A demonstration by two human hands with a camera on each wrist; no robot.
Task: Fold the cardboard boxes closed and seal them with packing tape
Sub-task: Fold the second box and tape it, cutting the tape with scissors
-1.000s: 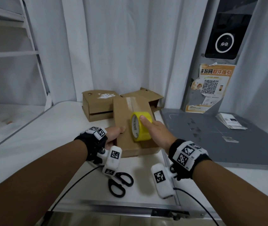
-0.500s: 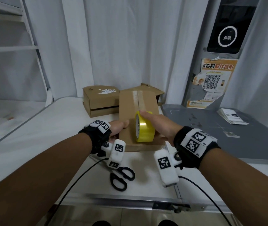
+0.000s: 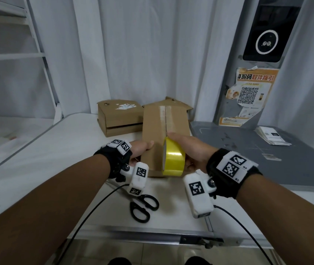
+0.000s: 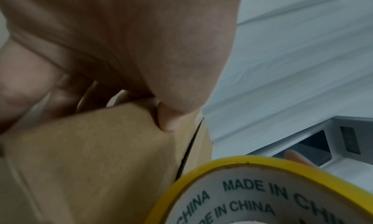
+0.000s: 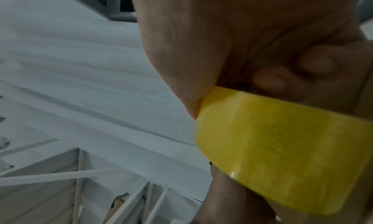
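Running tape down the top seam here. The long cardboard box [image 3: 163, 134] sits in the middle of the white table [image 3: 37, 159], pointing toward 12 o'clock, and the yellow tape roll [image 3: 173, 159] stands on edge at its near end, right on the seam. The right hand [image 3: 192, 150] is wrapped around the roll, thumb on top and fingers [image 5: 315, 64] curled behind it. The left hand [image 3: 141, 150] clamps the box's near corner at about 9 o'clock from the roll, thumb [image 4: 167, 120] pressed on the top panel.

Handling-wise, I'd guess the box is light and probably empty, so it'll skate on that smooth table if it isn't pinned. The top looks thin enough to dent if you lean on it, so hold by the corners and edges where it's stiffest. The roll is rigid and easy to hold by the rim, but the film looks slick, and it'll likely wrinkle or stick to itself if it goes slack.

Readable stuff: the roll's cardboard core says "MADE IN CHINA" [image 4: 256, 187] repeated around it. The orange poster [image 3: 251, 96] on the grey panel at 2 o'clock has Chinese text I can only partly read, plus a QR code. Another box [image 3: 119, 115] at 11 o'clock has a torn white label, unreadable. Black scissors [image 3: 142, 207] lie at 6 o'clock.
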